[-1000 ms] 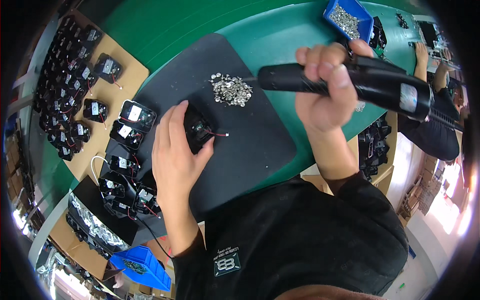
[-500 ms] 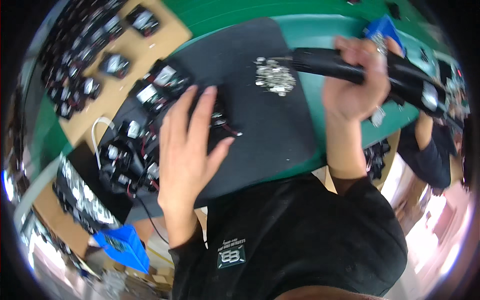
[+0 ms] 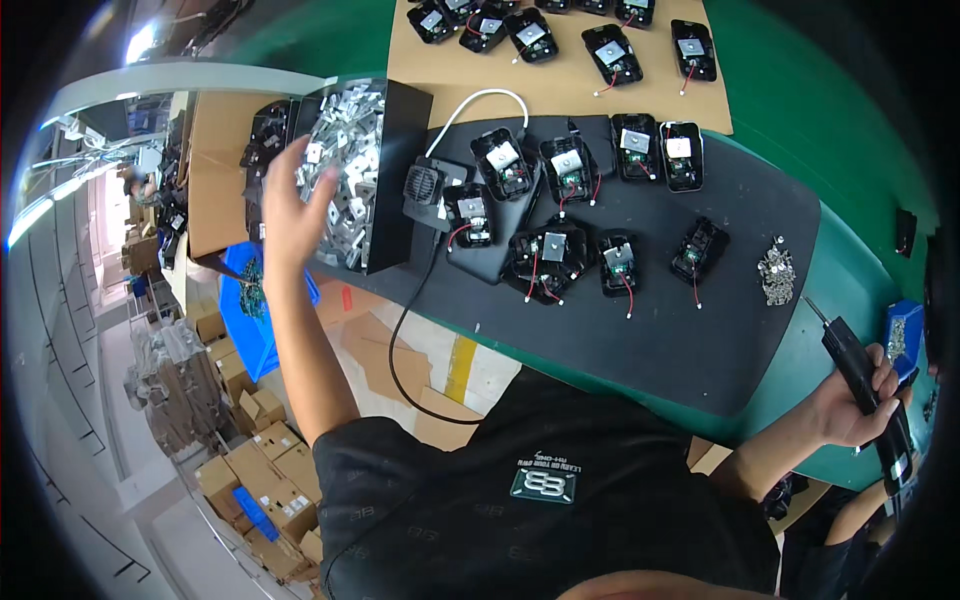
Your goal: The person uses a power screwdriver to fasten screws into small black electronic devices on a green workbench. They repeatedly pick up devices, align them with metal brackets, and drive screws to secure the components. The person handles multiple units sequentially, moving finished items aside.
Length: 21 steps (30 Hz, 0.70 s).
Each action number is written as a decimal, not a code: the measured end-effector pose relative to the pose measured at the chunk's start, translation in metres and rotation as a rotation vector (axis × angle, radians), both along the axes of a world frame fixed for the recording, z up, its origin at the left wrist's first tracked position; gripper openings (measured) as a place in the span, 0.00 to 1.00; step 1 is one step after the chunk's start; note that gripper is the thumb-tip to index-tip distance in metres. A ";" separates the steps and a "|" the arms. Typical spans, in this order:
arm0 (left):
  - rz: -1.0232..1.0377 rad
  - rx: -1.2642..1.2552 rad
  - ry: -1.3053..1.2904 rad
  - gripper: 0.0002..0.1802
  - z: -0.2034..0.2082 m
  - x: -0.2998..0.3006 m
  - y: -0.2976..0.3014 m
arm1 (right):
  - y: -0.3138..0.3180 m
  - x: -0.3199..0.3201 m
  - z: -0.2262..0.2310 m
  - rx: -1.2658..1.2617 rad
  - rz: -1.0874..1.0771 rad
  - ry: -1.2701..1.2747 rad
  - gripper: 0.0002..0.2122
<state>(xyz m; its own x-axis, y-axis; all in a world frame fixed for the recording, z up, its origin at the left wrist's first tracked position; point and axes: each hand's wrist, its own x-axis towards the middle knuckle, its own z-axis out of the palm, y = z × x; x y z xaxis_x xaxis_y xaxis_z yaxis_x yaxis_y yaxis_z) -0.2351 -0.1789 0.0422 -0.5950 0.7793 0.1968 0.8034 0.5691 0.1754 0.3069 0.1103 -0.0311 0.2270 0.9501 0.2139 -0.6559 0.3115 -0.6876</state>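
Observation:
At the left edge of a black bin (image 3: pixel 408 175), my left hand (image 3: pixel 297 205) is open, with thumb and fingers apart over small silver metal parts (image 3: pixel 350 140). Its fingertips partly overlap the parts, and I see nothing held in them. My right hand (image 3: pixel 858 405) is wrapped round a black electric screwdriver (image 3: pixel 850 350), whose bit points up and left toward a small pile of screws (image 3: pixel 776 272). Between my hands, several open black plastic housings (image 3: pixel 618 262) with red wires lie on the dark mat (image 3: pixel 650 340). Many carry a silver plate; one housing (image 3: pixel 699 250) at the right shows none.
More housings (image 3: pixel 612 55) lie on a cardboard sheet (image 3: pixel 560 90) at the back. A white cable (image 3: pixel 480 95) and a black cord (image 3: pixel 395 350) run near the bin. Blue trays (image 3: pixel 250 320) (image 3: pixel 905 335) stand at both sides. Another person's arm (image 3: pixel 855 515) shows at lower right.
My left hand has gone from the housings on the mat to the bin of metal parts. My right hand keeps the screwdriver, its bit now pointing up-left. The view has turned toward the left.

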 end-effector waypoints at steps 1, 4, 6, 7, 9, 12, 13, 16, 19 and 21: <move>-0.087 -0.036 0.051 0.30 -0.013 -0.004 -0.009 | 0.000 0.000 -0.001 0.000 -0.007 -0.014 0.07; -0.057 -0.085 -0.056 0.32 -0.050 -0.007 -0.022 | -0.003 0.010 -0.007 -0.009 -0.014 0.021 0.08; -0.092 -0.066 -0.045 0.29 -0.053 -0.002 -0.011 | -0.006 0.011 -0.010 0.000 -0.032 -0.012 0.09; -0.097 -0.073 -0.004 0.28 -0.051 -0.002 -0.015 | -0.009 0.003 -0.006 -0.026 -0.082 -0.045 0.09; -0.075 -0.091 0.094 0.25 -0.057 0.001 -0.017 | -0.012 -0.002 -0.003 0.028 0.052 0.005 0.10; -0.056 -0.051 0.023 0.23 -0.047 0.010 -0.017 | -0.013 -0.011 0.002 0.094 0.054 -0.053 0.14; -0.047 -0.058 0.008 0.24 -0.046 0.011 -0.015 | -0.013 -0.012 0.002 0.101 0.052 -0.055 0.15; -0.097 -0.101 -0.082 0.25 -0.045 0.007 -0.005 | -0.015 -0.016 0.005 0.113 0.054 -0.053 0.14; -0.074 -0.131 -0.075 0.24 -0.044 0.007 0.000 | -0.014 -0.019 0.003 0.114 0.059 -0.066 0.14; -0.061 -0.099 -0.081 0.22 -0.046 0.006 0.000 | -0.015 -0.021 0.004 0.091 0.061 -0.055 0.14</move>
<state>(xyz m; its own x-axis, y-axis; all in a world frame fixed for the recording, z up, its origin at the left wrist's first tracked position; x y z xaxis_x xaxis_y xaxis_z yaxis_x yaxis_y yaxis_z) -0.2289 -0.1787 -0.0039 -0.5565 0.8278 0.0705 0.8226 0.5370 0.1871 0.2858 0.0951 -0.0274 0.1544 0.9378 0.3109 -0.6374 0.3350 -0.6939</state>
